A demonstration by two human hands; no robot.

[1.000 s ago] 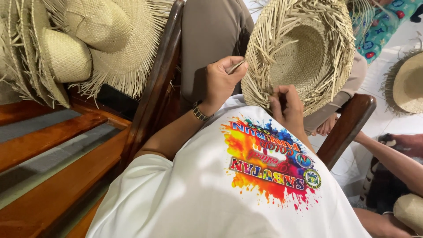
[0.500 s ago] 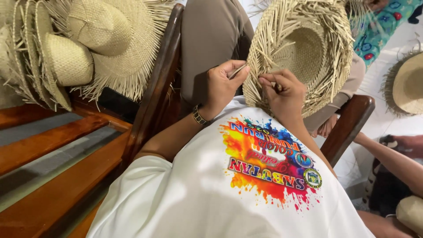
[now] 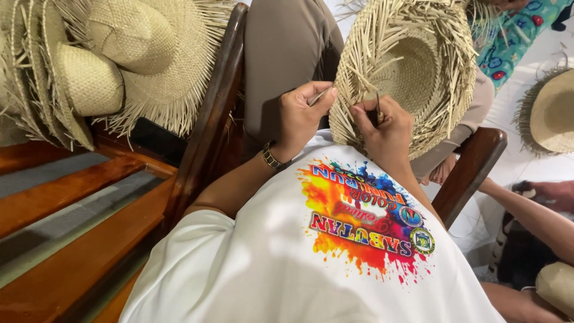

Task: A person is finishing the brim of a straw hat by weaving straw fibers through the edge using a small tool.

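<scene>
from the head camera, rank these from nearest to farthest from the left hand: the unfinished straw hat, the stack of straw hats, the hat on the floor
1. unfinished straw hat: touching the left hand.
2. stack of straw hats: across the chair arm, on the bench.
3. hat on the floor: far right edge.

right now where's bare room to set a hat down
The wooden bench slats left of the chair arm lie bare below the stacked straw hats. It is crowded at the lap: both hands, left and right, work the unfinished hat.

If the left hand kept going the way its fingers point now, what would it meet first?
The left hand points right, toward the frayed brim of the unfinished straw hat. Its fingertips already look to be at those loose strands, so the hat comes first, though depth is unclear.
</scene>
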